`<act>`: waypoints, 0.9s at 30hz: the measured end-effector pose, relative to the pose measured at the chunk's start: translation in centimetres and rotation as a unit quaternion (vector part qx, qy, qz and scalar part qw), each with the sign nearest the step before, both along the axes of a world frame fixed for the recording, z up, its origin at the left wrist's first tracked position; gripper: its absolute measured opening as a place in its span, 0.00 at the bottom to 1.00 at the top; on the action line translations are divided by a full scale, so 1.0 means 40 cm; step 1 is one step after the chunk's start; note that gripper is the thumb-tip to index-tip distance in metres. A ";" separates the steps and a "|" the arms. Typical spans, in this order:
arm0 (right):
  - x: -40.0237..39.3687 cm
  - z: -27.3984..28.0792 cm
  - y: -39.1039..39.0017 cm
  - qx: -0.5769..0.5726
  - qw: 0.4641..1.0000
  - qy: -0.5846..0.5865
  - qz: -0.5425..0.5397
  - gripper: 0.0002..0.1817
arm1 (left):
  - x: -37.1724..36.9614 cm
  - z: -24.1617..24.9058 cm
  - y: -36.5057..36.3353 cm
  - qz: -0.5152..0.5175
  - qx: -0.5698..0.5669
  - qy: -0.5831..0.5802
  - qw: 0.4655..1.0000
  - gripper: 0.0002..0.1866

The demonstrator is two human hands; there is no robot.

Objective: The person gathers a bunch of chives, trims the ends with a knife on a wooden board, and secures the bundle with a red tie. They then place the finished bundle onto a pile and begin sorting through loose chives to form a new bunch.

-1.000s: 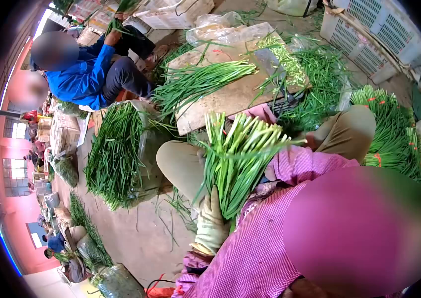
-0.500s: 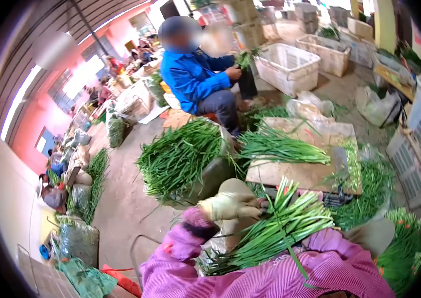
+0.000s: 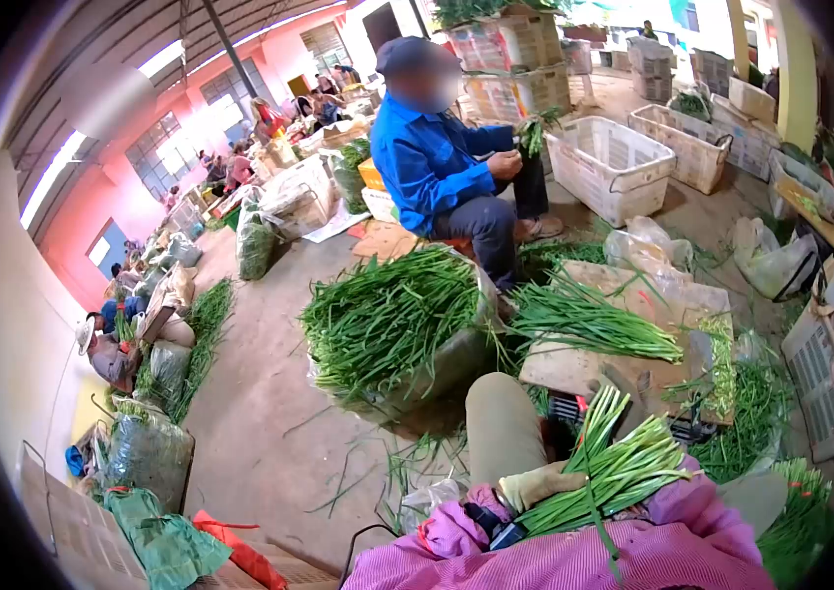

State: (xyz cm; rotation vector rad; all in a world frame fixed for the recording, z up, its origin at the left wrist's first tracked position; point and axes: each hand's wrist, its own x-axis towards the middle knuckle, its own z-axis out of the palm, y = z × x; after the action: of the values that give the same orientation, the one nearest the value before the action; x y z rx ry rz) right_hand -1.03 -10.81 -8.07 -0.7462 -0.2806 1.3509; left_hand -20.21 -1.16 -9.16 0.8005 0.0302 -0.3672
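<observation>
My left hand (image 3: pixel 542 484), in a cream glove, lies closed over a bundle of garlic chives (image 3: pixel 624 472) in my lap, against my pink sleeve. The pale cut ends of the chives point up and to the right. One long leaf (image 3: pixel 589 482) runs across the bundle and hangs down over my pink top. My right sleeve (image 3: pixel 690 500) is beside the bundle; the right hand itself is hidden. Ahead of me, loose chives (image 3: pixel 599 323) lie on a wooden board (image 3: pixel 560 369).
A large bag of chives (image 3: pixel 437 369) stands ahead left. A person in blue (image 3: pixel 437 172) sits beyond it, holding greens. White crates (image 3: pixel 614 177) stand behind, with more crates (image 3: pixel 820 383) at right. Banded chive bundles (image 3: pixel 799 511) are at my right.
My left hand has moved down and closer to my body, from above the bundle onto it. The bundle's lower leaves are now hidden. The camera view has shifted left and up.
</observation>
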 end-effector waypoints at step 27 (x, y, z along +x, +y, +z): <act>0.145 0.291 -0.107 -0.095 0.720 -0.682 0.089 0.14 | -0.021 0.007 -0.035 0.128 0.123 0.047 0.983 0.38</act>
State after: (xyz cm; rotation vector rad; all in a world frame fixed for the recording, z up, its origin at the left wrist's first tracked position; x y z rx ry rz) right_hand 4.78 -15.11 3.56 -1.8564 -1.4228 0.7393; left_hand -21.06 -2.56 -8.89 1.0103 0.2682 -0.1580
